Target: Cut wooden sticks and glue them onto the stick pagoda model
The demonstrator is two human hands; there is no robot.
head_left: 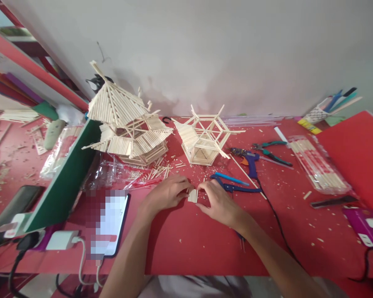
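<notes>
A small panel of short wooden sticks (192, 195) lies side by side on the red table between my two hands. My left hand (172, 192) is at its left edge, fingers curled and touching the sticks. At its right edge, my right hand (216, 198) has thumb and index finger apart around the sticks' side. Behind my hands stand a stick model with a tiered roof (130, 124) on the left and an open stick frame (205, 136), partly roofed, on the right.
A phone (112, 223) lies by my left forearm. Blue-handled pliers (236, 187), a glue gun (251, 161) with a black cable and green-handled pliers (273, 153) are to the right. Bagged sticks (318, 163) lie farther right. A green divider (68, 178) stands left.
</notes>
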